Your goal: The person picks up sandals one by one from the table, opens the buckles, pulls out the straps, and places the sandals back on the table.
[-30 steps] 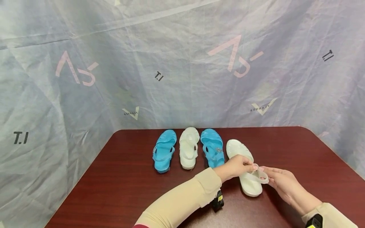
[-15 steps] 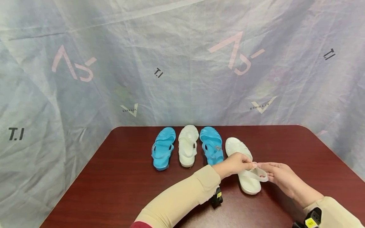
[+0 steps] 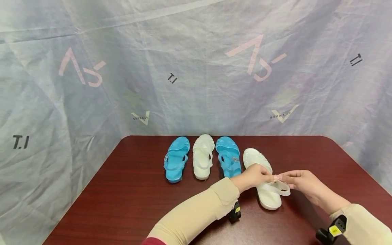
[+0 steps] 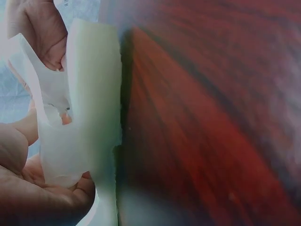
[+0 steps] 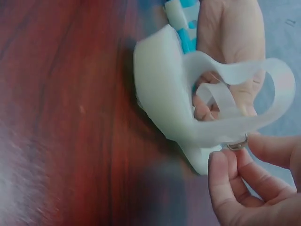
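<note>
A white jelly sandal [image 3: 269, 201] lies sole down at the right of the row, its toe pointing away and to the left. Its heel strap [image 3: 283, 191] stands out to the right in a loop. My left hand [image 3: 256, 174] reaches over the sandal's middle and pinches the strap by the side fastening. From the right, my right hand [image 3: 307, 186] pinches the same fastening, its fingertips meeting the left ones. In the right wrist view a small metal buckle [image 5: 238, 143] sits between the right thumb and fingers. The fingers hide much of the fastening.
To the left stand a blue sandal [image 3: 174, 166], another white sandal [image 3: 202, 160] and a second blue sandal [image 3: 227, 154], the last partly behind my left wrist. All are on a dark red wooden table [image 3: 128, 204]. A grey printed cloth [image 3: 196, 68] hangs behind it.
My right hand has shifted slightly up, its fingertips closing in on the left ones. The clear loop seen between them earlier is now covered. The sandals stay in place.
</note>
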A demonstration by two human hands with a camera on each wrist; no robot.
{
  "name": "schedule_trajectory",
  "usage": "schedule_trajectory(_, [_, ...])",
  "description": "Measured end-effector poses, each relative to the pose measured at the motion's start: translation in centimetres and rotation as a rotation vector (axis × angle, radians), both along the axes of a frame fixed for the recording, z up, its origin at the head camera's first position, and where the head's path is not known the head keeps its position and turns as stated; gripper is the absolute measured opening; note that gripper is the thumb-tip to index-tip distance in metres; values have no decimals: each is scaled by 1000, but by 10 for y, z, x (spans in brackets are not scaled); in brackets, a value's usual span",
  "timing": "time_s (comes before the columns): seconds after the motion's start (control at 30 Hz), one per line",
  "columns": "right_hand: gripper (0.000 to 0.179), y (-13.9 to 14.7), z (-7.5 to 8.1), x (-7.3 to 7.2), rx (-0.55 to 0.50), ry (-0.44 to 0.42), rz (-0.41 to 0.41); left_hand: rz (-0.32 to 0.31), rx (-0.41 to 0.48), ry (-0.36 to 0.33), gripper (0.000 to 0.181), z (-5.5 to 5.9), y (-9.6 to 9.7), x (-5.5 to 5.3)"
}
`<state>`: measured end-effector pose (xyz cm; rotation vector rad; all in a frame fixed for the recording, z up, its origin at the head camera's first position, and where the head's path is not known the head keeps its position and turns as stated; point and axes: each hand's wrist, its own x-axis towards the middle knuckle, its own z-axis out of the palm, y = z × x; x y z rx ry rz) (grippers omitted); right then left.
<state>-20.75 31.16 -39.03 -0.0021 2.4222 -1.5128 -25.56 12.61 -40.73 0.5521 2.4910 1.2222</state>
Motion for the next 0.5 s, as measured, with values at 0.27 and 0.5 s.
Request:
schedule_trajectory(0.27, [39, -4, -4, -2, 46, 94, 16, 19, 46, -43, 21, -2, 0, 4])
schedule_trajectory(0.5, [42, -9, -3, -4, 58, 91, -16, 25, 23, -49, 22, 2, 1, 3])
